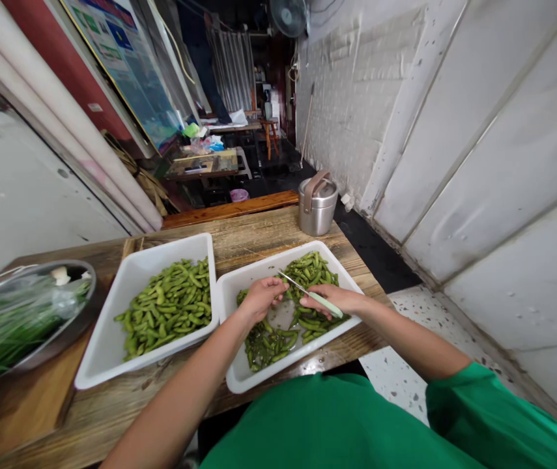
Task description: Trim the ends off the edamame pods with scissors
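Note:
My right hand [331, 299] is closed around a pair of scissors [326, 303] with pale green handles, its metal blades pointing up and left. Just left of the blades, my left hand [263, 296] has its fingers curled in a pinch; whatever they hold is too small to make out. Both hands are over a white plastic basin [239, 384] on the right. Green edamame pods [310, 267] lie along its far side, with more pods and dark trimmings at the near left. To the left, a second white basin [93, 365] bears a heap of edamame pods [171, 303].
A metal bowl [90, 286] with bagged green stalks [19, 319] stands at far left beside a wooden board [28, 417]. A lidded steel pot [318, 205] is at the table's far right corner. A wooden bench [239, 208] lies beyond the wooden table [243, 234].

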`<state>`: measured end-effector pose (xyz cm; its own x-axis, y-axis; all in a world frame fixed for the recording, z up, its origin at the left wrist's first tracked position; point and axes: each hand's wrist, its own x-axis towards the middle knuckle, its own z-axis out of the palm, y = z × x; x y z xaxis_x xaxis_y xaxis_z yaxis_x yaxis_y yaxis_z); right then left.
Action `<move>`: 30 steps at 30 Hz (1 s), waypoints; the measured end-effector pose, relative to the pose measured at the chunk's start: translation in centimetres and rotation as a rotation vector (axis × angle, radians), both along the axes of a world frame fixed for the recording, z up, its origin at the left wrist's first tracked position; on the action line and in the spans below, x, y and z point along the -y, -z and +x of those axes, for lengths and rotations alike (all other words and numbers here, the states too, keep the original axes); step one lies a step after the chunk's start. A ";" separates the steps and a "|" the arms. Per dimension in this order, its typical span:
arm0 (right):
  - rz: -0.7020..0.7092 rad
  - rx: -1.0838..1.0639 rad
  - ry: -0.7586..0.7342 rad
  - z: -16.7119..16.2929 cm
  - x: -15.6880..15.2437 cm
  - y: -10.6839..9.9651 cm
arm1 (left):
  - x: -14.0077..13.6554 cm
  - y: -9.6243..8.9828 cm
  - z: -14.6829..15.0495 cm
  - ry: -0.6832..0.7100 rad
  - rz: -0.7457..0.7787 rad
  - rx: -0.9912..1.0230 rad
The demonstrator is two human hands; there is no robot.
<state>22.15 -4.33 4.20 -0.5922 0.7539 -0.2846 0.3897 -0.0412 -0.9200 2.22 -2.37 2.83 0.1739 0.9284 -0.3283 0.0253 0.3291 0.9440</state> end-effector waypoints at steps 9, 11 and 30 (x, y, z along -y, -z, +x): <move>-0.065 -0.024 0.054 -0.1 0.2 0.0 | -0.4 0.1 -0.2 -0.024 -0.082 0.037; -0.084 -0.016 0.054 -0.1 0.2 0.1 | -0.5 0.0 -0.3 0.005 -0.171 0.067; -0.293 -0.164 0.077 -0.4 0.3 -0.8 | -0.8 -1.7 -0.3 -0.260 -0.252 0.350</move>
<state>21.71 -4.63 5.01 -0.5926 0.6984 -0.4013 0.2234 -0.3362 -0.9149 1.96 -1.55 4.52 0.0871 0.8547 -0.5117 -0.3914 0.5017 0.7714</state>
